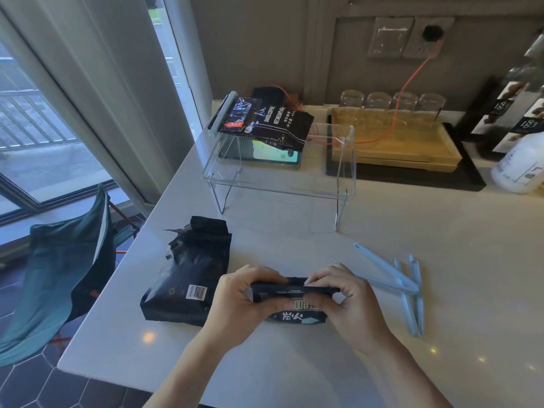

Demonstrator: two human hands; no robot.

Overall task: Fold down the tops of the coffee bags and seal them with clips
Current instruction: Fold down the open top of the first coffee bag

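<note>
A dark coffee bag [294, 307] with white lettering lies on the white counter in front of me, its top rolled over into a flat band. My left hand [235, 304] pinches the left end of that band and my right hand [350, 301] pinches the right end. A second black coffee bag [191, 278] with a barcode lies just left, its top crumpled and loose. Several light blue clips [409, 290] lie on the counter to the right of my right hand. A third coffee bag [270, 122], with a clip [223, 113] on its top, rests on a clear stand.
The clear acrylic stand [279, 184] is behind the bags, a phone [262, 157] under it. A wooden tray [397, 142] with upturned glasses sits at the back, bottles [521, 136] at the far right. The counter's left edge drops to a chair [67, 260] and window.
</note>
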